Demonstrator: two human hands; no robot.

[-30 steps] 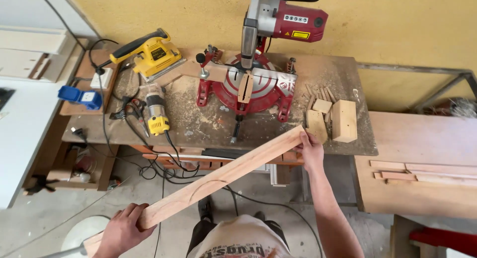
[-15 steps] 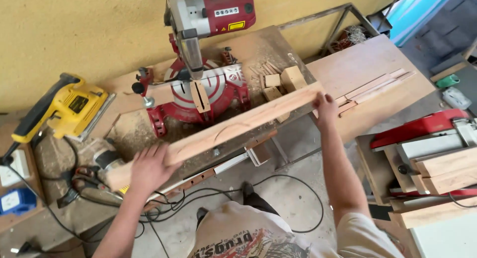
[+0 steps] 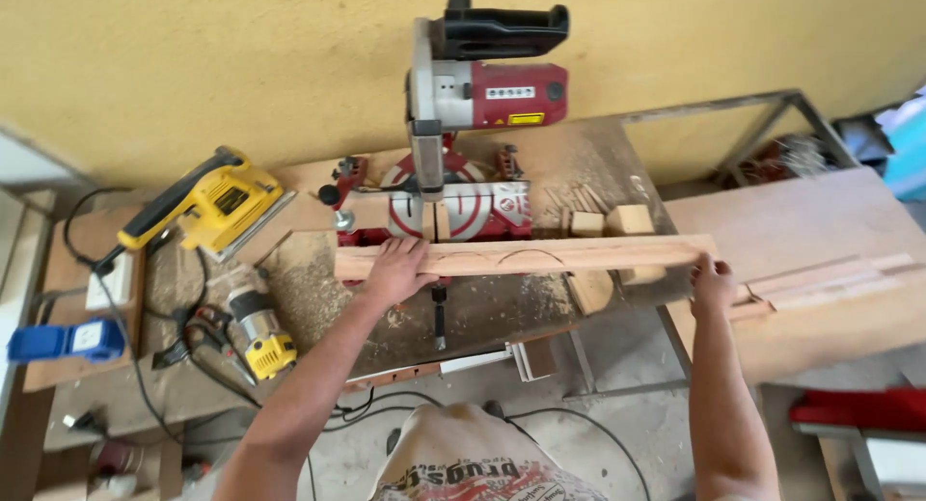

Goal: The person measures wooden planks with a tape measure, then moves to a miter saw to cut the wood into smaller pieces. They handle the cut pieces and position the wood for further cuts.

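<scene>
I hold a long pale wooden board (image 3: 540,255) level across the front of the red mitre saw (image 3: 458,188), with curved pencil lines drawn on its face. My left hand (image 3: 394,270) grips the board near its left end, just in front of the saw's base. My right hand (image 3: 712,284) holds the right end, past the bench's right edge. The saw's head (image 3: 487,81) is raised above the board.
On the dusty workbench (image 3: 318,298) lie a yellow sander (image 3: 207,207), a yellow router (image 3: 256,323), cables and several wood offcuts (image 3: 608,221). A blue socket box (image 3: 63,342) sits at left. A plywood table (image 3: 820,231) with thin strips stands right.
The board swung from a slant to level and now lies across the saw's front. My left hand slid along it toward the saw. The camera view shifted left.
</scene>
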